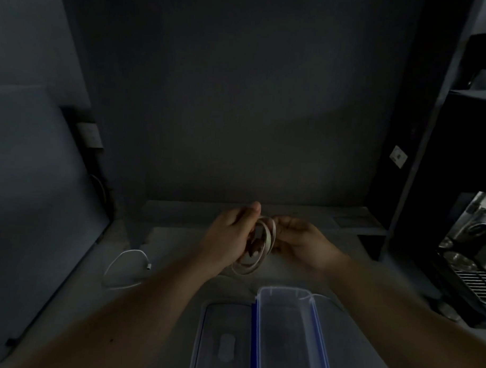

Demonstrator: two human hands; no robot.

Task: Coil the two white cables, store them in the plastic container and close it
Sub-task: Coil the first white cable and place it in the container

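A coiled white cable [257, 249] is gripped by the left hand [229, 233] and right hand [303, 238], beyond the open plastic container [315, 324].

Above the counter [179, 245], the left hand [229, 233] and the right hand [303, 238] hold together a coiled white cable [259, 247], just behind the open plastic container [314, 324]. Its lid [225, 337] lies flat, touching the container on the left. A second white cable [126, 268] lies loose on the counter, well left of the container
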